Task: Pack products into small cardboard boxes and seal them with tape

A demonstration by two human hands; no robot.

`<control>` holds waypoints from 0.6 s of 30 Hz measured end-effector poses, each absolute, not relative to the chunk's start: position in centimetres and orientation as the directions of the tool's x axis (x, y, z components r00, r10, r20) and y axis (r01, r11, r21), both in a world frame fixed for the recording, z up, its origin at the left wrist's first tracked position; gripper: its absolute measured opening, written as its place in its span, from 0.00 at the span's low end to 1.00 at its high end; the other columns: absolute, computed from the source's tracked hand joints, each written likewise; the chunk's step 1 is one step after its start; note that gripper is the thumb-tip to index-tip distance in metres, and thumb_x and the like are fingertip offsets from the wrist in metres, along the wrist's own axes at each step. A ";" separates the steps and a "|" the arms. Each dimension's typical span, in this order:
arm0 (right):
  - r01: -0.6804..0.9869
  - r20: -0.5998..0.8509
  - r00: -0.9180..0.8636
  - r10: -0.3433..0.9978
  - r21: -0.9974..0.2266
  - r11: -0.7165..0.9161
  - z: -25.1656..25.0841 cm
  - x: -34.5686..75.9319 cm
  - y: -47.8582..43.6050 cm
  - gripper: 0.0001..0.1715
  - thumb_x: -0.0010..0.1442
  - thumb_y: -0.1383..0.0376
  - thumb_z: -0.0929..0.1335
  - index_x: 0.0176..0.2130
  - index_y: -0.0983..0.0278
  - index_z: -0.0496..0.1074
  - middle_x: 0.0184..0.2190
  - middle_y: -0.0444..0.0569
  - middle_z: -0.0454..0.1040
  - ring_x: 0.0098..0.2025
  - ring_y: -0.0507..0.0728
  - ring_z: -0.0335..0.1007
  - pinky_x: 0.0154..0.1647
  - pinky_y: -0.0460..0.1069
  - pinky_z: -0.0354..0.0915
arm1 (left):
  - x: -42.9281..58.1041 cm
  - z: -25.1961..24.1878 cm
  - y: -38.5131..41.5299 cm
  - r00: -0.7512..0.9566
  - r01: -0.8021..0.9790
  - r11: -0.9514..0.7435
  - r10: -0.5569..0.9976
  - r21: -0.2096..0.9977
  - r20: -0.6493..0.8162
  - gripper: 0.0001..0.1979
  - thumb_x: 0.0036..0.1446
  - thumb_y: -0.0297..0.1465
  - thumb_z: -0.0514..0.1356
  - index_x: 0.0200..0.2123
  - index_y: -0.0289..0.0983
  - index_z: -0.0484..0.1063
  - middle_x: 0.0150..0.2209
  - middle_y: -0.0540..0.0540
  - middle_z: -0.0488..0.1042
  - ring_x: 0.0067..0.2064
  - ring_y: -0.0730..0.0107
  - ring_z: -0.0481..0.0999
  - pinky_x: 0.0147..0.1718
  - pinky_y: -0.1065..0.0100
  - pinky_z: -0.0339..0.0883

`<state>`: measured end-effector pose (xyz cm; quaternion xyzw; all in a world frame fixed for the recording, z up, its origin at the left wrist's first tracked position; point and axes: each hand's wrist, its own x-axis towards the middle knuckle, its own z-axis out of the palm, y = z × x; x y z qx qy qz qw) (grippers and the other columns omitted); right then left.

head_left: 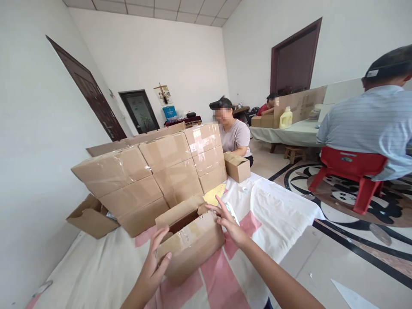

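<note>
A cardboard box (196, 244) sits on the cloth in front of me, its top flaps raised and a dark gap showing between them. Clear tape runs along the near flap. At the box's left end is my left hand (153, 259), fingers spread, thumb against the near side. My right hand (228, 219) lies over the right end with its fingers stretched apart, touching the edge of the flap. What the box contains is hidden. Just behind its right end lies a yellow sheet (214, 195), and a white item with printing (232, 213) is partly covered by my right hand.
Taped cardboard boxes (170, 171) form a wall across the table. An open box (93, 216) stands left, a smaller box (237, 167) right. A tape roll (245, 189) lies on the white cloth (277, 210). A person (238, 133) sits beyond; another (370, 116) sits on a red chair (352, 165).
</note>
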<state>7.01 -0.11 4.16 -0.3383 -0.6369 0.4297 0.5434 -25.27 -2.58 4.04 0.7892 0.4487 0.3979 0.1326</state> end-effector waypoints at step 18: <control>-0.089 0.350 -0.055 0.935 -0.935 0.344 4.2 4.8 3.3 0.39 0.52 0.71 0.63 0.62 0.54 0.71 0.63 0.50 0.69 0.65 0.62 0.64 0.65 0.59 0.61 | -25.1 1.8 -0.3 0.026 0.674 -0.469 0.787 0.571 0.616 0.35 0.62 0.43 0.62 0.69 0.44 0.57 0.55 0.38 0.73 0.59 0.51 0.75 0.59 0.47 0.69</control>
